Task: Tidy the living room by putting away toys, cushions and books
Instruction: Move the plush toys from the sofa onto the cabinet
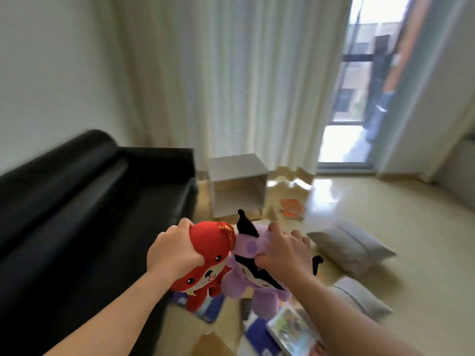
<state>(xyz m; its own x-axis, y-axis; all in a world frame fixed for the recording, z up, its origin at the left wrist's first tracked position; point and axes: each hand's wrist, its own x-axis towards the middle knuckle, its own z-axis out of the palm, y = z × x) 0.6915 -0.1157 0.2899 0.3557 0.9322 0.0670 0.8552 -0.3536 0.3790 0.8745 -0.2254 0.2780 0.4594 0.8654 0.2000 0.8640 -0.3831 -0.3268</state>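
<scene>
My left hand (pixel 172 253) grips a red plush fox (pixel 208 263) by the top of its head, and the toy hangs above the floor. Beside it my right hand (pixel 282 253) grips a purple and black plush toy (pixel 246 278) by its head. The two toys touch each other in the middle of the view. Two grey cushions lie on the floor to the right, one farther off (pixel 352 246) and one nearer (pixel 362 296). Several books (pixel 290 330) are scattered on the floor under the toys.
A black sofa (pixel 84 214) fills the left side. A white open-fronted cube shelf (pixel 237 185) stands past the sofa's end, with a wooden box (pixel 290 194) holding orange items to its right. White curtains hang behind, and a glass balcony door (pixel 352 98) is at the right.
</scene>
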